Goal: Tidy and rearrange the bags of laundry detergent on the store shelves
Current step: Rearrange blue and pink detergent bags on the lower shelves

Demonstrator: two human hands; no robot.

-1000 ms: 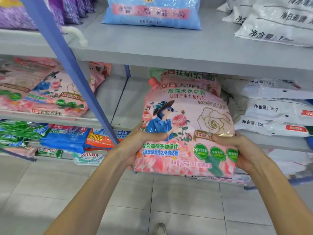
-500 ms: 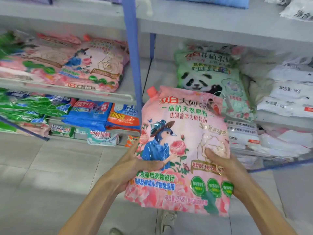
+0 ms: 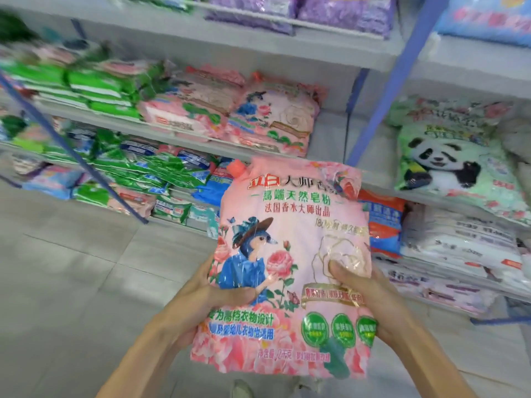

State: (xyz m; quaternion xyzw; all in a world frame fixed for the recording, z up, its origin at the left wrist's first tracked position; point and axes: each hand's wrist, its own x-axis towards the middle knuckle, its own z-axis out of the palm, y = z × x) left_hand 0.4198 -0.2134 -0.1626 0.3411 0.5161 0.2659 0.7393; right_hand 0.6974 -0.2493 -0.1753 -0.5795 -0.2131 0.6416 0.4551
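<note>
A pink detergent bag (image 3: pixel 290 214) with a rose print and a red spout cap is held upright in front of me, off the shelves. My left hand (image 3: pixel 201 300) grips its left edge with the thumb across the front. My right hand (image 3: pixel 370 294) grips the right edge, thumb pressed into the white rose print. Matching pink bags (image 3: pixel 273 122) lie stacked on the middle shelf (image 3: pixel 327 133) of the left unit, with bare shelf to their right.
A blue upright post (image 3: pixel 393 79) divides the two shelf units. Green bags (image 3: pixel 94 87) lie left of the pink stack. A panda-print bag (image 3: pixel 442 162) and white bags (image 3: pixel 459 245) fill the right unit. Blue and orange bags (image 3: pixel 385 222) sit low. Grey tiled floor (image 3: pixel 71 282) lies below.
The view has swung left, from the right unit toward the left one. The pink bag came off the shelf, dropped lower and closer to me, and still sits in both hands.
</note>
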